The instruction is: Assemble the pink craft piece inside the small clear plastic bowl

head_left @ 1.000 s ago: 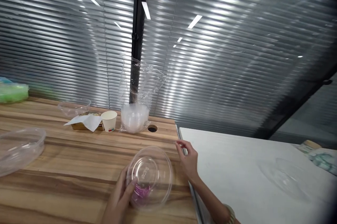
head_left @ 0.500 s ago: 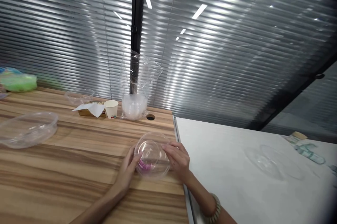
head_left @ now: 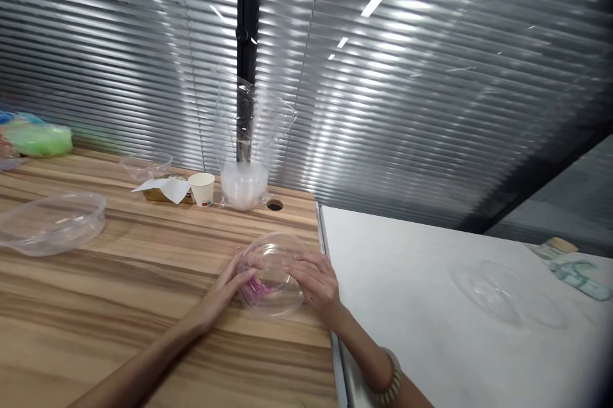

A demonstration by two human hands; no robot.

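Between my two hands is a clear round plastic bowl (head_left: 280, 299), held near the right edge of the wooden table. Something pink (head_left: 257, 291) shows through its lower left side; its kind is too blurred to tell. My left hand (head_left: 234, 277) grips the left rim, thumb across the near side and other fingers behind it. My right hand (head_left: 316, 280) is closed around the right side, fingers lying over the clear plastic. A beaded bracelet (head_left: 393, 379) circles the right wrist.
A big clear oval container (head_left: 71, 235) lies at left on the wooden table (head_left: 119, 306). Farther back stand a paper cup (head_left: 202, 189), a small box with a napkin (head_left: 167, 191) and bagged bowls (head_left: 244, 186). A white table (head_left: 397, 312) adjoins at right, with clear lids (head_left: 498, 293).
The bowl has tilted and turned slightly between my hands, and the right fingers have slid inward over it. The whole view has shifted a little.
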